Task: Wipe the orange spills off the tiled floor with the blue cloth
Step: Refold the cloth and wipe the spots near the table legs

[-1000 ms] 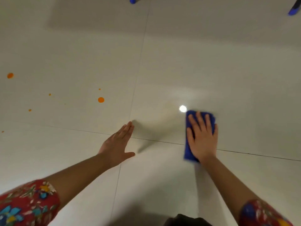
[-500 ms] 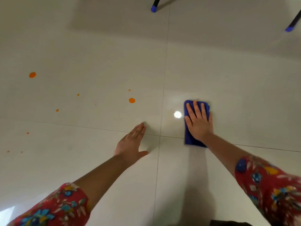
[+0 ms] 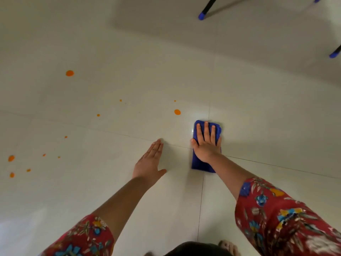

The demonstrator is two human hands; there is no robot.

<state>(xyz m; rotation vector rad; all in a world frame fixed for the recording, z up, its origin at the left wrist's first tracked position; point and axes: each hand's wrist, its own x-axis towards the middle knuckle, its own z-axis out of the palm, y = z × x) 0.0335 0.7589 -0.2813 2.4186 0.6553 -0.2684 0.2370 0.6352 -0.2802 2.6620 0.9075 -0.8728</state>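
Observation:
A folded blue cloth (image 3: 200,164) lies flat on the pale tiled floor (image 3: 267,117), across a grout line. My right hand (image 3: 206,145) presses down on it with fingers spread, palm on the cloth. My left hand (image 3: 149,161) rests flat on the floor to the cloth's left, holding nothing. The nearest orange spill (image 3: 177,112) is a round drop just beyond and left of the cloth, with a tiny speck (image 3: 175,101) above it. Several more orange drops are scattered to the left, the largest far one (image 3: 69,73) and a cluster at the left edge (image 3: 11,158).
Black furniture legs with blue caps stand at the top right, one (image 3: 201,16) and another (image 3: 333,54), casting a broad shadow. My knee (image 3: 193,249) and toes (image 3: 228,246) show at the bottom edge. Red flowered sleeves cover both upper arms.
The view has shifted, so the spills sit further right in frame. My right hand has slid the cloth left toward the nearest orange drop. The left hand stays flat on the floor.

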